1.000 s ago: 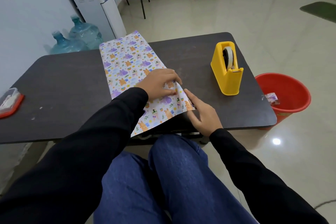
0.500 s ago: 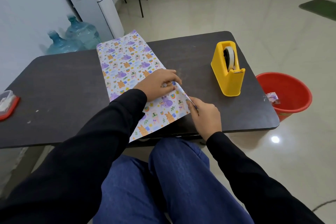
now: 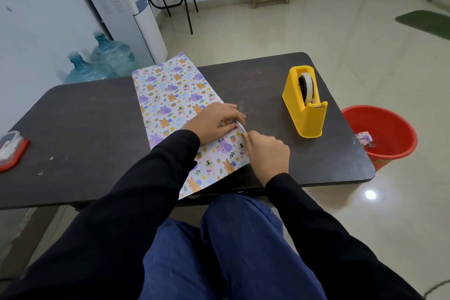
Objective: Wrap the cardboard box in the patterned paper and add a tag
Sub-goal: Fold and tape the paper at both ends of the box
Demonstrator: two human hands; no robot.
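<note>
Patterned paper (image 3: 170, 95): one sheet, flat along the desk (image 3: 85, 129), near end overhanging the front edge. Judged thin, light and limp, quick to crease or tear, so best taken at an edge. Left hand (image 3: 214, 122) presses flat on it; right hand (image 3: 267, 151), fingers curled, pinches its right edge

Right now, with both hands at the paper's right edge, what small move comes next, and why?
Probably slide the right hand along the fold toward the near edge of the table to sharpen the crease. The left hand presses the patterned paper down beside it, the right hand pinches the turned-up edge where the white underside shows, and no box is in view yet.
</note>
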